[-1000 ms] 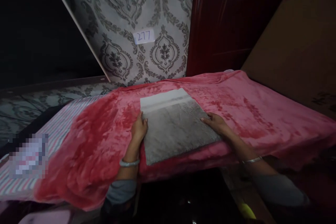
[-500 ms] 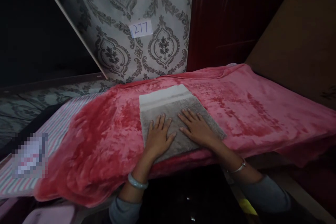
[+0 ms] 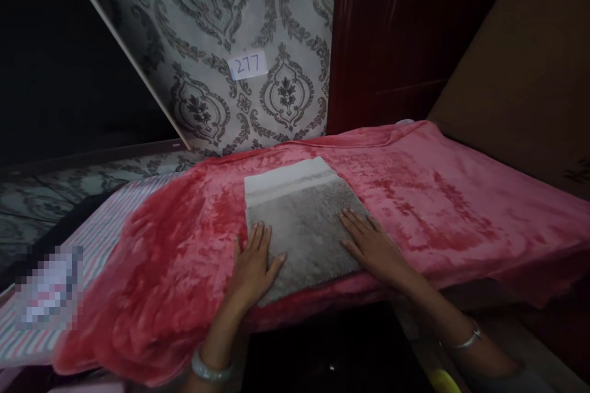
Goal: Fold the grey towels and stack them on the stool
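Observation:
A grey plush cloth with a white band along its far edge lies flat on a red and pink fleece blanket. My left hand rests at the cloth's left edge, fingers apart and pointing away from me. At the right edge, my right hand lies flat with its fingers stretched out, partly on the cloth and partly over the blanket. Neither hand grips anything. Both palms hide small parts of the cloth's sides.
Striped bedding shows at the left, with a blurred-out patch on it. Behind stand a patterned wall bearing a paper marked 277, a dark red panel and a brown board. Below the blanket's front edge it is dark.
My hands have spread apart, from the middle of the cloth out to its left and right edges. The view has tilted slightly upward. The cloth stays flat.

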`<state>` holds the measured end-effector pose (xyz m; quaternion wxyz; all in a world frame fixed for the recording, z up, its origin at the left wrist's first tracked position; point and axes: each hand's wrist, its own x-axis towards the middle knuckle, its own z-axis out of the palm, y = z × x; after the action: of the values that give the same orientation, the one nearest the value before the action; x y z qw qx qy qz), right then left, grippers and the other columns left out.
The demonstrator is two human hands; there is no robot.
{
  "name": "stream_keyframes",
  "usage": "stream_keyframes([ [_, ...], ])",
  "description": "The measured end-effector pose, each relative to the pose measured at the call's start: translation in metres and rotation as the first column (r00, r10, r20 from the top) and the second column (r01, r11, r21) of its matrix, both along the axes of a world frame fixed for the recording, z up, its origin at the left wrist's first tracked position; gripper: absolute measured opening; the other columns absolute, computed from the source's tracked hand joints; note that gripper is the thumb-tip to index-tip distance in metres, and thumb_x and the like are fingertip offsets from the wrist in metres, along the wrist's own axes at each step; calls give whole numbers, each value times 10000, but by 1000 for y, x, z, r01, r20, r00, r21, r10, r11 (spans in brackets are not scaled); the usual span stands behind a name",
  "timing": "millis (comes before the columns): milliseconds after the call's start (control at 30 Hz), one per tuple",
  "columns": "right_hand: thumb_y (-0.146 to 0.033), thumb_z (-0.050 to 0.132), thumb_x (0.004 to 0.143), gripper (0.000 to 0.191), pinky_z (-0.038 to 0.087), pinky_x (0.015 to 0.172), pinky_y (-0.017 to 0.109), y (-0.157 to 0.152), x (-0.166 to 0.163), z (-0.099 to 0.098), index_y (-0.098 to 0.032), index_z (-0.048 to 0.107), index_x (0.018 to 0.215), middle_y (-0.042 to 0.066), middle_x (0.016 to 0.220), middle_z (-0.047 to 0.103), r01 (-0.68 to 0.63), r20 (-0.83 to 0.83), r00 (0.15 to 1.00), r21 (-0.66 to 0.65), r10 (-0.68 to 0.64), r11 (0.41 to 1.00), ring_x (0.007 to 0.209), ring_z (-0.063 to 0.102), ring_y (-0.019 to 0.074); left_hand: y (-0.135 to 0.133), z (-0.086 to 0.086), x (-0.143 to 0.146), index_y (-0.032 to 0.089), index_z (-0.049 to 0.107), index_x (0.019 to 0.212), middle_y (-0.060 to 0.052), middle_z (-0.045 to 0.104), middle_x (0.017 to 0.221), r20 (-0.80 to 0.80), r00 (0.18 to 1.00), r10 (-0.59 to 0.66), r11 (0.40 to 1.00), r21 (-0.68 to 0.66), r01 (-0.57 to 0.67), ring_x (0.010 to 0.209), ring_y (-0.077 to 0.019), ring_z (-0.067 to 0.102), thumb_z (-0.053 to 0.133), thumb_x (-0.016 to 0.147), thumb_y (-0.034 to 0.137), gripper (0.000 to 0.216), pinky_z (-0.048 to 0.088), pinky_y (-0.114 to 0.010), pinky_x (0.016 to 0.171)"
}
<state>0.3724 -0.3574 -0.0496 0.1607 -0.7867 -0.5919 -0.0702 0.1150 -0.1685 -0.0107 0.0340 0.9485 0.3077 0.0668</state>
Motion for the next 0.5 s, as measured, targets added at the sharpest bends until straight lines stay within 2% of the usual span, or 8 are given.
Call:
stream_keyframes([
  [67, -457, 303, 1021, 554, 326, 1160, 513, 3, 6, 9, -191, 465, 1480, 119, 1510, 466, -14, -32, 999, 6, 14, 1000, 1421, 393, 250, 1, 12, 7, 144, 431, 1475, -192, 426, 1538, 20, 1000, 0, 1000, 2, 0, 1440, -321, 382, 435, 978, 445, 581, 219, -653, 1174],
  [133, -406, 291, 1024, 532, 330, 1163, 497, 17, 13, 26, -176, 494, 1459, 119, 1507, 470, -24, -49, 999, 27, 25, 999, 1429, 380, 245, 2, 30, 27, 153, 454, 1457, -180, 462, 1517, 59, 998, -34, 999, 29, 32, 1428, -298, 406, 422, 986, 371, 519, 247, -612, 1182],
  [200, -339, 289, 1017, 523, 307, 1177, 491, 41, 19, 47, -163, 472, 1474, 113, 1536, 429, -22, -32, 999, 64, 25, 998, 1455, 330, 240, 3, 47, 58, 152, 423, 1477, -164, 410, 1556, 77, 989, -122, 991, 62, 118, 1469, -269, 336, 422, 986, 327, 521, 237, -563, 1205],
  [267, -271, 312, 993, 532, 282, 1186, 500, 69, 24, 63, -164, 428, 1502, 97, 1570, 376, -12, 6, 1000, 86, 11, 996, 1477, 282, 242, 6, 58, 92, 145, 381, 1501, -149, 322, 1604, 60, 975, -213, 975, 83, 208, 1505, -256, 248, 428, 982, 315, 548, 192, -556, 1223],
  [367, -209, 347, 960, 555, 271, 1182, 518, 102, 30, 65, -156, 413, 1508, 97, 1580, 354, 30, 48, 998, 36, -31, 999, 1479, 272, 260, 15, 53, 131, 148, 347, 1519, -138, 267, 1626, -2, 973, -231, 970, 76, 231, 1519, -272, 199, 416, 987, 343, 571, 174, -608, 1211],
  [500, -236, 307, 980, 549, 252, 1184, 531, 114, 36, 36, -152, 399, 1515, 92, 1580, 349, 23, 46, 999, -56, -21, 998, 1469, 296, 251, 25, 23, 144, 183, 331, 1530, -118, 307, 1615, -40, 978, -206, 975, 80, 208, 1507, -270, 239, 347, 1006, 408, 571, 188, -640, 1195],
])
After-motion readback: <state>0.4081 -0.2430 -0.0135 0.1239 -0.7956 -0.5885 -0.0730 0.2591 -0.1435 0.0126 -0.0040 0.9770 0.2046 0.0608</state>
